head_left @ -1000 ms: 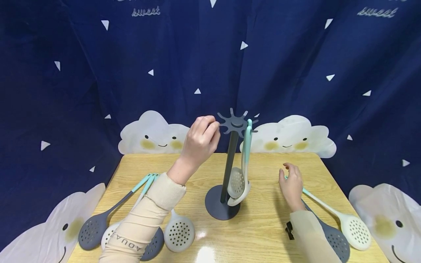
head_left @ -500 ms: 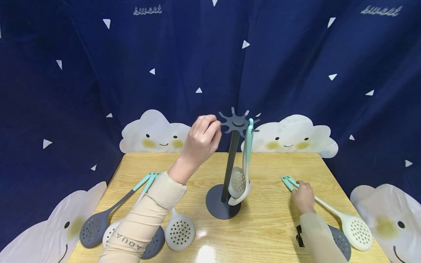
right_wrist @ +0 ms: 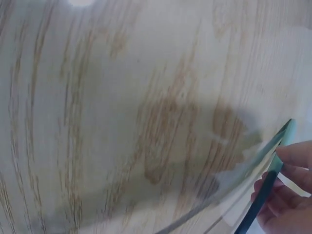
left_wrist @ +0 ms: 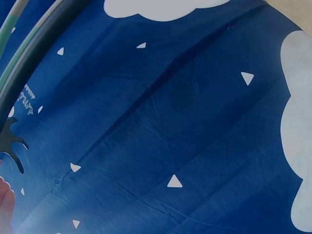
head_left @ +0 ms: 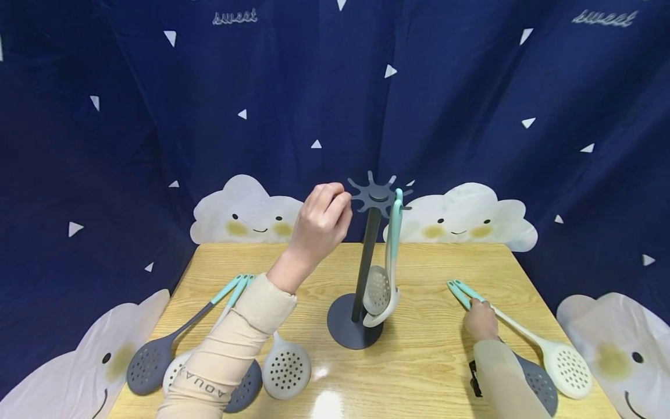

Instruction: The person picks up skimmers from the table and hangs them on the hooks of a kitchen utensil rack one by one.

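My left hand (head_left: 324, 221) has its fingers curled at an arm tip of the dark grey utensil rack (head_left: 369, 250), pinching it. Only a bit of those fingers (left_wrist: 6, 202) shows in the left wrist view, below the rack's curved hooks (left_wrist: 12, 141). On the table's right side, my right hand (head_left: 481, 321) pinches the handle of a grey skimmer (head_left: 541, 387). Thumb and fingers lie on either side of that teal-and-grey handle (right_wrist: 263, 197) in the right wrist view. Beside it lies a white skimmer (head_left: 567, 369) with a teal handle end.
Two pale utensils with teal handles hang from the rack's right side, one a perforated skimmer (head_left: 377, 291). Left on the table lie several more skimmers, including a grey one (head_left: 146, 368) and a white one (head_left: 286, 370), partly hidden by my left sleeve (head_left: 225, 355).
My right hand has come down from above the two handle ends and slid back along them, and its fingers now pinch the grey skimmer's handle. The left hand stays at the rack.
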Demonstrator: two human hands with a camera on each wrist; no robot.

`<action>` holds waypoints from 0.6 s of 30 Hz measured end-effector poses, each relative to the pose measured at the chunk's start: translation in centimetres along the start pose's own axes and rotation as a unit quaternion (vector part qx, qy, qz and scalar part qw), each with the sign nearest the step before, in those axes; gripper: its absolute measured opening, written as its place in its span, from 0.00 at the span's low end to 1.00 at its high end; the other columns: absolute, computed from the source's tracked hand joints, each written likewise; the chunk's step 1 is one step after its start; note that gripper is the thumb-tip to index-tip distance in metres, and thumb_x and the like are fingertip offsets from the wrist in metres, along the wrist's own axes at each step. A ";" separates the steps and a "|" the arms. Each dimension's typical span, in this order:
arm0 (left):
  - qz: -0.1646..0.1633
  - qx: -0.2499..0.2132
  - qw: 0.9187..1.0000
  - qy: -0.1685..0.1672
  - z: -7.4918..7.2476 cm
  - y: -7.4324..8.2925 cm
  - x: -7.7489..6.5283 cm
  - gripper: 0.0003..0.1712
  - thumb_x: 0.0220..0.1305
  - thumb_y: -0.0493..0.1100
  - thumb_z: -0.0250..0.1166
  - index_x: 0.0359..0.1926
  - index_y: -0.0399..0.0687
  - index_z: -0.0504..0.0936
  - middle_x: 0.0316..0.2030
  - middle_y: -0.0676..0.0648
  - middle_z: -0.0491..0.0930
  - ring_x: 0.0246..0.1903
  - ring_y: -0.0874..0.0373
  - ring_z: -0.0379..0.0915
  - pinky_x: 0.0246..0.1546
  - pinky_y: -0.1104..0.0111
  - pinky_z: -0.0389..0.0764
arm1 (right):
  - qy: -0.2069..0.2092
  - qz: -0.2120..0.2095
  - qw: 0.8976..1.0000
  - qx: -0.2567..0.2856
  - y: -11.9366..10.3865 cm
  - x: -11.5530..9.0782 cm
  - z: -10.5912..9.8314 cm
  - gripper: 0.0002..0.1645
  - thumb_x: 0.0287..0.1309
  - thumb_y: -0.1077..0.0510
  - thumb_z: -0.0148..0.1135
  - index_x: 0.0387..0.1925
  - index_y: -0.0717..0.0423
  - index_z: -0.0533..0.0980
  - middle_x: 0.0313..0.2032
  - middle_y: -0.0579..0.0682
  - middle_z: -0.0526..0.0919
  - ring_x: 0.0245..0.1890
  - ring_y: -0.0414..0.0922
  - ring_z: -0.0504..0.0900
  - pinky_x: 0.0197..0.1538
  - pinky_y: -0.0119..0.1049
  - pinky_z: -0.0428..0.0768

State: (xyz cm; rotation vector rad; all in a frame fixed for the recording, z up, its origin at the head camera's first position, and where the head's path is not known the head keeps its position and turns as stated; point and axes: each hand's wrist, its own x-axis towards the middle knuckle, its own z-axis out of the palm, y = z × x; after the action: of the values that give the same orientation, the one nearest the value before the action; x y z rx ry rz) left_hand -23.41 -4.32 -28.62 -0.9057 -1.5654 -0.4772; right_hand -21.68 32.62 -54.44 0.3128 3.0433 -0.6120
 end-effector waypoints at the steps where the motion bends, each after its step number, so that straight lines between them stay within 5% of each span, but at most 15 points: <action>1: 0.000 0.000 1.000 -0.001 0.0 0.0 0.0 0.04 0.49 0.26 0.56 0.28 0.32 0.75 0.30 0.39 0.72 0.29 0.47 0.68 0.32 0.63 0.75 | 0.006 -0.001 1.000 0.000 0.0 0.0 0.1 0.23 0.55 0.70 0.42 0.53 0.76 0.64 0.44 0.78 0.66 0.43 0.71 0.69 0.41 0.58 0.73; 18: -0.002 0.000 1.000 -0.001 0.1 0.0 -0.1 0.04 0.49 0.25 0.56 0.28 0.32 0.75 0.30 0.39 0.72 0.29 0.48 0.68 0.32 0.63 0.75 | 0.016 0.000 1.000 0.024 0.5 0.1 0.5 0.24 0.50 0.73 0.48 0.52 0.75 0.65 0.43 0.77 0.67 0.42 0.71 0.69 0.40 0.58 0.73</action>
State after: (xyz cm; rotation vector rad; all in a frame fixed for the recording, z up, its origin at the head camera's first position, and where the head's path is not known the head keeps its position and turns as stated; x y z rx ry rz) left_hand -23.49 -4.28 -28.71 -0.9036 -1.5697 -0.4802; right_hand -21.67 32.90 -55.05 0.3261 3.0636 -0.6892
